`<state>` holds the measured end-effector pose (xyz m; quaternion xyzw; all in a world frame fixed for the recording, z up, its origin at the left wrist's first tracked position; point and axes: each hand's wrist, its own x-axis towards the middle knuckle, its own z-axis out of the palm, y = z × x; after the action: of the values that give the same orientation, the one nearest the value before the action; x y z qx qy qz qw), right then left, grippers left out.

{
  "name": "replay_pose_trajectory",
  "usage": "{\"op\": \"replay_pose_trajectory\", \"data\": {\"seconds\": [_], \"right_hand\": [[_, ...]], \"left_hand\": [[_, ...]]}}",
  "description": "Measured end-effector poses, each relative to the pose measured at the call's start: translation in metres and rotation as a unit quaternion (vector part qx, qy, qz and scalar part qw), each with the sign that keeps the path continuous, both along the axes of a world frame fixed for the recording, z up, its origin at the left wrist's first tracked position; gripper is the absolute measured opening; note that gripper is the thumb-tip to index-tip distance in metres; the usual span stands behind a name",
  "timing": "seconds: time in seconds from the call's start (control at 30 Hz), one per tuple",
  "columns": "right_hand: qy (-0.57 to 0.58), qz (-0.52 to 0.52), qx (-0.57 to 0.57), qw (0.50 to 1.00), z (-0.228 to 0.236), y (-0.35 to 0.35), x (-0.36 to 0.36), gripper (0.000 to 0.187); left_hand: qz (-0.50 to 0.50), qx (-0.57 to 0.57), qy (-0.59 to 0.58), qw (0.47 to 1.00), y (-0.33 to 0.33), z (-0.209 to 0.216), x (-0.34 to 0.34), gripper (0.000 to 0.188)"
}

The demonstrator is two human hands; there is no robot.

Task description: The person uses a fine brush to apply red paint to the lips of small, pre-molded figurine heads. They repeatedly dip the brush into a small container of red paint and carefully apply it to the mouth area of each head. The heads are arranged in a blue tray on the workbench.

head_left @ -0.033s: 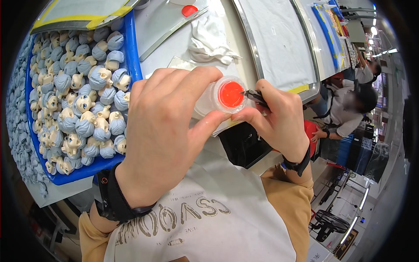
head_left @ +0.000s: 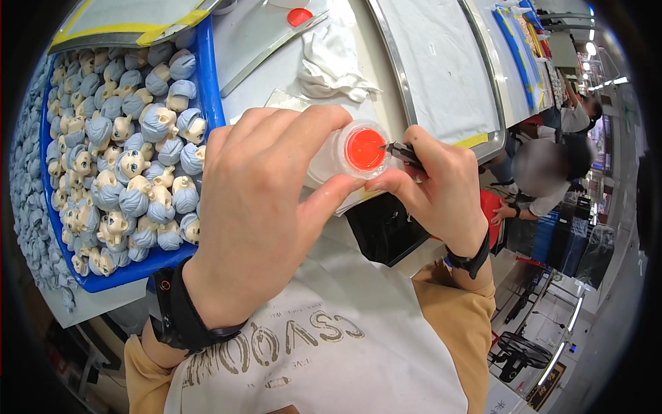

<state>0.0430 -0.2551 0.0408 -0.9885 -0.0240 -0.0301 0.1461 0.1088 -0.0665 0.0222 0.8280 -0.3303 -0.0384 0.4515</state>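
My left hand (head_left: 265, 200) wraps round a small clear plastic jar (head_left: 333, 153), thumb near the rim and fingers along the far side. A glossy red round surface (head_left: 365, 150) fills its opening; whether it is paint or a solid disc I cannot tell. In my right hand (head_left: 441, 179) is a dark utility knife (head_left: 405, 154), pinched between thumb and fingers. Its pointed tip rests at the right part of the red surface. The right thumb presses close to the jar's lower rim, beside my left thumb.
A blue tray (head_left: 213, 76) full of doll heads (head_left: 132, 164) with grey-blue hair stands at the left. White cloth (head_left: 334, 65), a red disc (head_left: 299, 16) and metal-framed panels (head_left: 441, 62) lie ahead. A black box (head_left: 386, 231) is below my right hand. A co-worker (head_left: 545, 172) is at the right.
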Motion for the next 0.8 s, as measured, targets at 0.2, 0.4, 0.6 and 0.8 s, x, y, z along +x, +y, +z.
{"op": "replay_pose_trajectory", "data": {"seconds": [0.2, 0.4, 0.6, 0.8], "right_hand": [[-0.015, -0.021, -0.002, 1.0, -0.005, 0.008, -0.009, 0.056], [-0.023, -0.027, -0.033, 0.999, -0.006, 0.013, -0.017, 0.056], [-0.038, -0.032, -0.057, 0.997, -0.007, 0.019, -0.026, 0.057], [-0.054, -0.057, -0.082, 0.994, -0.011, 0.028, -0.037, 0.056]], "left_hand": [[0.004, 0.0, -0.003, 1.0, 0.004, -0.002, -0.006, 0.038], [0.003, -0.004, -0.005, 1.0, 0.007, -0.003, -0.012, 0.038], [0.009, 0.001, -0.006, 1.0, 0.01, -0.005, -0.019, 0.038], [0.019, 0.009, -0.008, 1.0, 0.013, -0.005, -0.026, 0.037]]}}
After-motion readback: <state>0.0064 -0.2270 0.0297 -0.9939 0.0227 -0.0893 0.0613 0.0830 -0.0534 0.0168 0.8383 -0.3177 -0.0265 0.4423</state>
